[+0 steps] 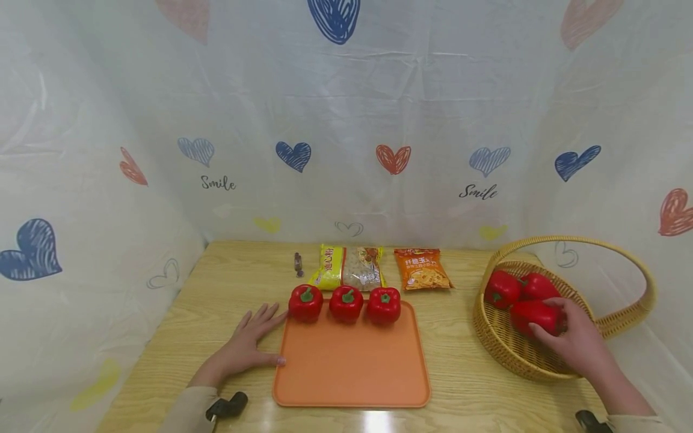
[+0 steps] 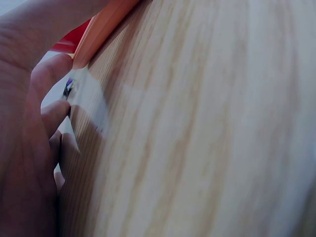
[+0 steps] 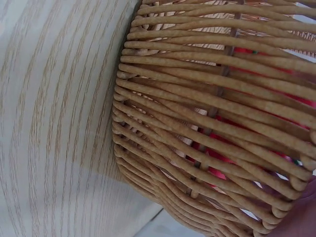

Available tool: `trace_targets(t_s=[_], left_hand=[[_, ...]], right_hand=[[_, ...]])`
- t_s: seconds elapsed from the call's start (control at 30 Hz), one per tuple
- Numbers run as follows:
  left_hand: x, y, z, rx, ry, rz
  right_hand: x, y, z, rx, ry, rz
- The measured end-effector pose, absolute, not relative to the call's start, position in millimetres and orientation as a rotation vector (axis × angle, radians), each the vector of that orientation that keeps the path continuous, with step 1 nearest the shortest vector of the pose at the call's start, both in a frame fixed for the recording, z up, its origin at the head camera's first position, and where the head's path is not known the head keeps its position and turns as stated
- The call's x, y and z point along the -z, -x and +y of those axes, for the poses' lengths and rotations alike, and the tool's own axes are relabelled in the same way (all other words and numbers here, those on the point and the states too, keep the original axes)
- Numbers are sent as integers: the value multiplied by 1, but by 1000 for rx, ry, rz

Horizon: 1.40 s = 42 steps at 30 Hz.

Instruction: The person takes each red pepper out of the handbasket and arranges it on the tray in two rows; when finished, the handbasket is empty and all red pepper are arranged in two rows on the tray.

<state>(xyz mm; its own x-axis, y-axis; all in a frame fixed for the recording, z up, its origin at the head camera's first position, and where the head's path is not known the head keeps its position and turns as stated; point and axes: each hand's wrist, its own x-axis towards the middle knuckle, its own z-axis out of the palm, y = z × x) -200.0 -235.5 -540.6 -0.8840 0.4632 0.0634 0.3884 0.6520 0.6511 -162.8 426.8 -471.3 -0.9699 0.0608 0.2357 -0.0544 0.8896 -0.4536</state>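
Observation:
On the right, my right hand (image 1: 582, 338) reaches into a wicker basket (image 1: 495, 343) and grips a red bell pepper (image 1: 532, 317), thumb on the near side and fingers over the far side. Two more red peppers (image 1: 502, 288) lie behind it in the basket. My left hand (image 1: 243, 346) rests, fingers spread, at the left edge of an orange tray (image 1: 354, 367); the thumb tip touches the rim. Three red peppers (image 1: 346, 304) with green stems stand in a row along the tray's far edge. The basket's woven wall (image 3: 197, 103) mostly hides the right hand in the right wrist view.
Behind the tray lie a yellow and clear food bag (image 1: 349, 267), an orange snack bag (image 1: 423, 269) and a small dark wrapped item (image 1: 298, 264). The basket's tall handle (image 1: 574, 239) arches above its right side. A heart-printed white curtain (image 1: 346, 198) surrounds the wooden table (image 1: 455, 367).

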Motion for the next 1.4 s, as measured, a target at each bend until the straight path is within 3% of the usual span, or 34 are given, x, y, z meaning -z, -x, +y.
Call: trace_targets(t_s=[1.4], left_hand=[[543, 201, -237, -1055, -731, 2755]], right_hand=[[447, 155, 398, -667, -113, -2708]])
